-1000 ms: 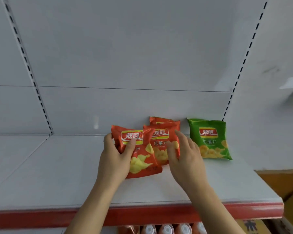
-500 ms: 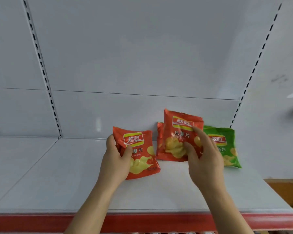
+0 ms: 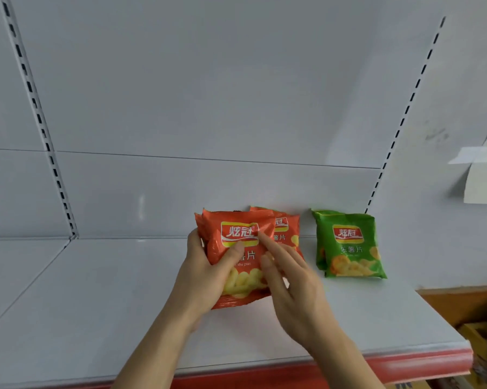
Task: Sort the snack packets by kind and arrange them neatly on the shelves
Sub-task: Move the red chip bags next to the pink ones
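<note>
On the white shelf [image 3: 102,299], towards its right half, the left hand [image 3: 206,279] grips an orange chip packet [image 3: 236,259] from its left edge, thumb curled over the front and the other fingers behind, so this grip is closed around the packet. A second orange edge shows just behind it at the left. The right hand [image 3: 295,290] has its grip open, fingers straight, the index fingertip touching the held packet's front near the logo. Behind and partly hidden stands another orange packet [image 3: 288,234], leaning against the back panel [image 3: 208,94]. Well to the right, apart from the orange ones, green packets [image 3: 349,245] lean against the same panel. A red strip [image 3: 405,363] runs along the shelf's front edge.
</note>
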Motion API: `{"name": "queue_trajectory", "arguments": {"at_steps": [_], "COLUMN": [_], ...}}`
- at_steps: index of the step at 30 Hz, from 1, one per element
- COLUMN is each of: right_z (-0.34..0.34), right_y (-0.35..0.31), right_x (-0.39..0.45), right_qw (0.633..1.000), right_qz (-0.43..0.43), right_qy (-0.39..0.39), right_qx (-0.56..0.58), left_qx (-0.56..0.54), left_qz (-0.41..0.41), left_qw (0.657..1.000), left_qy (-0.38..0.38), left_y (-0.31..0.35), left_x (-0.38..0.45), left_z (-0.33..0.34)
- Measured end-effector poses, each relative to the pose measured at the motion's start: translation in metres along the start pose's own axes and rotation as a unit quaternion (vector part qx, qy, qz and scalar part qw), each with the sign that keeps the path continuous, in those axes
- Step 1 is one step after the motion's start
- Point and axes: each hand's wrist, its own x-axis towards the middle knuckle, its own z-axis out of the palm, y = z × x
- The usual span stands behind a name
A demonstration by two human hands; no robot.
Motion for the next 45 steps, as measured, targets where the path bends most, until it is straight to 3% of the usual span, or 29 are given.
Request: {"name": "queue_trajectory", "arguments": {"at_steps": [3, 7, 11, 16, 18, 20, 23, 28, 33, 38, 45], "right_z": [-0.009, -0.001, 0.011, 0.005, 0.001, 0.002, 0.021, 0.071, 0.115, 0.165, 0.254], "right_y": [0.023, 0.050, 0.057, 0.036, 0.019, -0.004, -0.031, -0.054, -0.100, -0.164, -0.243], "right_x": [0.022, 0.054, 0.068, 0.058, 0.053, 0.047, 0.033, 0.012, -0.005, -0.017, -0.034], "right_qw": [0.990, 0.928, 0.898, 0.957, 0.982, 0.994, 0.999, 0.990, 0.982, 0.956, 0.959], "right_qz": [0.079, 0.232, 0.255, 0.164, 0.119, 0.084, 0.005, -0.045, -0.079, -0.013, 0.017], "right_qy": [0.076, -0.086, -0.141, -0.043, 0.039, 0.063, -0.008, -0.129, -0.160, -0.195, -0.167], "right_qx": [-0.087, -0.280, -0.330, -0.236, -0.140, -0.036, 0.033, 0.023, 0.065, 0.218, 0.227], "left_qx": [0.009, -0.003, -0.004, 0.010, 0.022, 0.030, 0.042, 0.028, -0.012, -0.045, -0.066], "left_qz": [0.015, 0.008, -0.011, -0.004, 0.004, 0.009, 0.010, 0.000, -0.006, 0.001, 0.011], "left_qw": [0.999, 0.997, 0.995, 0.985, 0.981, 0.978, 0.972, 0.960, 0.960, 0.959, 0.962], "left_qy": [0.039, 0.073, 0.104, 0.172, 0.191, 0.208, 0.232, 0.280, 0.281, 0.281, 0.263], "left_y": [0.003, 0.002, -0.001, -0.003, -0.003, -0.003, -0.003, 0.001, 0.003, 0.000, -0.008], "left_x": [0.002, 0.000, -0.006, -0.007, -0.007, -0.010, -0.018, -0.043, -0.073, -0.101, -0.128], "left_z": [-0.006, -0.017, -0.029, -0.048, -0.055, -0.062, -0.068, -0.096, -0.147, -0.225, -0.349]}}
